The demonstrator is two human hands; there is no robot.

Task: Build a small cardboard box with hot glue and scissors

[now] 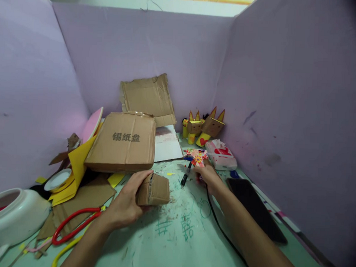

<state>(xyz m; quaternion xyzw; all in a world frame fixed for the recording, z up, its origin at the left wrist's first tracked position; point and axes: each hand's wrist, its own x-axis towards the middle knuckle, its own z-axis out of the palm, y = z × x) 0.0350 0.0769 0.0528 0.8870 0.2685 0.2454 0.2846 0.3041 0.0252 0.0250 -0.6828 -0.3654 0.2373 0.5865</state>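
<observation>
My left hand point(127, 204) grips a small brown cardboard box point(154, 189) that rests on the green table. My right hand point(208, 177) reaches forward; its fingers touch a colourful patterned paper piece point(197, 156). A black pen point(186, 174) lies just left of that hand. A thin black cord point(218, 224) runs along my right forearm.
A large cardboard box point(123, 143) with printed characters sits at centre left. Cardboard animal figures point(203, 126) stand at the back. A tissue pack point(222, 154), a black phone point(255, 209), red scissors point(73, 223), a white jar point(13, 217) and cardboard scraps lie around. Purple partition walls enclose the table.
</observation>
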